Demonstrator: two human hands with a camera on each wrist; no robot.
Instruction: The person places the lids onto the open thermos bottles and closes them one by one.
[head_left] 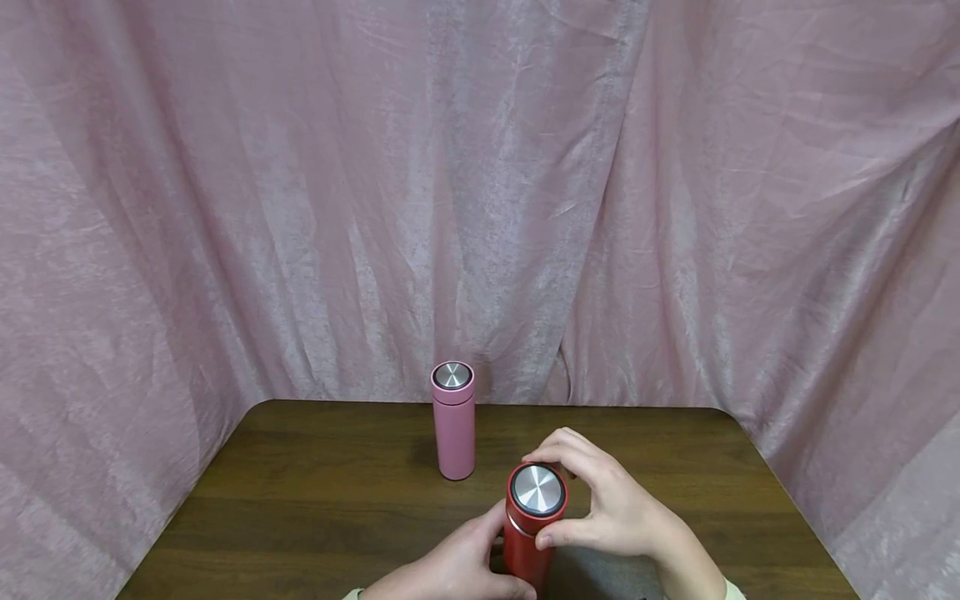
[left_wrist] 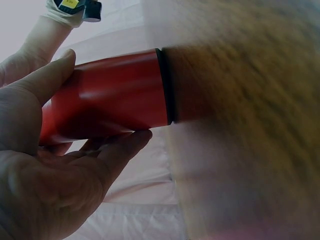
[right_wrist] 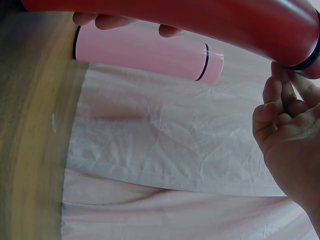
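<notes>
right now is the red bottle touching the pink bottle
Apart. The head view shows a strip of wooden tabletop between the red bottle and the pink bottle.

Beyond the red flask [head_left: 522, 540], a pink flask [head_left: 455, 433] obstructs, with room leftward.

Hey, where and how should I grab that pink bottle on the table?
Probably best round the middle of the pink bottle, below its lid, with a sideways wrap from the left. It stands upright, its body is straight and cylindrical, and its left side is open, while the red bottle is nearer and to the right.
</notes>
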